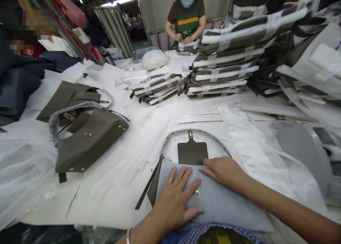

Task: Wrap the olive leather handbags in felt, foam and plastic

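Note:
A dark olive handbag (152, 190) lies on the table before me, with a grey-blue sheet (229, 205) over its front. My left hand (177, 198) rests flat on that sheet, fingers spread. At the sheet's upper edge is my right hand (223, 171), its thumb on the sheet and its index finger just above the edge; the other fingers are mostly hidden. Beyond the edge, the bag's flap tab (192, 152) stands out with a gold metal clasp (190, 134). The wrapped handle (170, 136) arches around it. A small metal piece (197, 192) shows through the sheet.
Two olive handbags, a nearer one (92, 142) and a farther one (65, 98), lie on the left. Wrapped flat bags form a tall stack (223, 64) and a lower pile (157, 88). White padding (247, 144) lies to the right. A co-worker (188, 20) stands across the table.

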Demonstrator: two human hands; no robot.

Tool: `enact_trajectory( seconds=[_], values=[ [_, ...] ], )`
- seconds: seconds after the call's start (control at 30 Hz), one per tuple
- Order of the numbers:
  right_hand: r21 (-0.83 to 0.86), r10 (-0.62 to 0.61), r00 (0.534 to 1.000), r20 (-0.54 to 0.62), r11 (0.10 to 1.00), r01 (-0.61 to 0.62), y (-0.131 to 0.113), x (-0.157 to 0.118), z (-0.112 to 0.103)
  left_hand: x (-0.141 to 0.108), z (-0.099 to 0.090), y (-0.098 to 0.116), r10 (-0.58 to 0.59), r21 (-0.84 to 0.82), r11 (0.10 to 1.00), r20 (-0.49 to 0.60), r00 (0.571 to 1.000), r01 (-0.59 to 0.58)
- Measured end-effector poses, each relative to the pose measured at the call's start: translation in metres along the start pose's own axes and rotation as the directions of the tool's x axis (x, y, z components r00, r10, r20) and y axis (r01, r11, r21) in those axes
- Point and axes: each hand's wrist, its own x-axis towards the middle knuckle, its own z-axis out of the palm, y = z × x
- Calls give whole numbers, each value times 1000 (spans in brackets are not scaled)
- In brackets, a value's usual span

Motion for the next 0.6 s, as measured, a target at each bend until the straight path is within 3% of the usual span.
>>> enact_trajectory(
  seconds=[0.1,0.17,0.27,0.4,0.5,0.6],
  values=[
    [63,6,1000,-16,998,-5,1,1,-10,0,5,0,-11,-23,1000,-26,1000,11],
    [146,28,993,-111,989,-12,3,11,-18,1,7,0,-12,-26,1000,-39,999,11],
    [314,167,950,-264,946,-79,9,40,-25,1,8,2,-13,-25,1000,-51,999,11],
    [468,258,946,-195,872,-142,11,75,-23,1,8,3,-17,-34,999,-59,998,15],
    [523,237,953,-190,845,-106,2,69,-26,1,7,3,-4,-45,999,-62,998,2],
    [563,162,929,-331,824,57,-14,34,-34,1,6,1,3,-59,998,-82,997,-8]
  ],
)
